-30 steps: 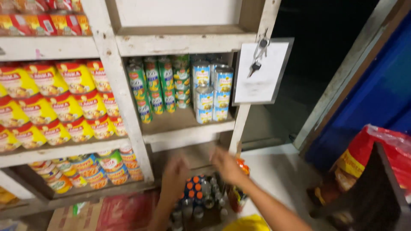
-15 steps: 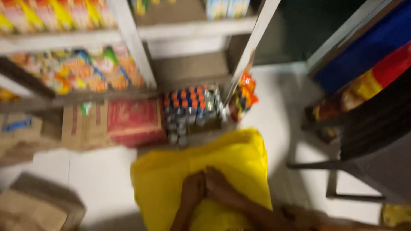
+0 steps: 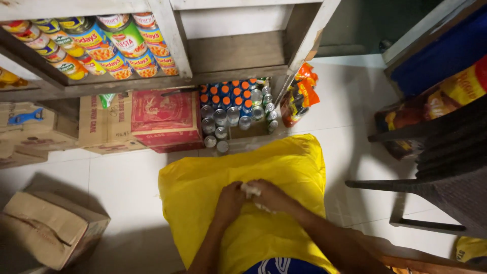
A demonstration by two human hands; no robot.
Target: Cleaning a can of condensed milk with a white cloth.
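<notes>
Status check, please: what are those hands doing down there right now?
Left hand and right hand together on yellow bag, pinching something small and white. Cans beyond, nothing blocking.

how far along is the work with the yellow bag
Looks done: the yellow bag sits bulging on the floor. In hand: left hand and right hand meet on top, pinching something small and white. Left: cans remain in the open box under the shelf.

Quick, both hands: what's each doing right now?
Left hand: curled on the yellow bag, touching the white wad.
Right hand: closed on the white wad.
</notes>
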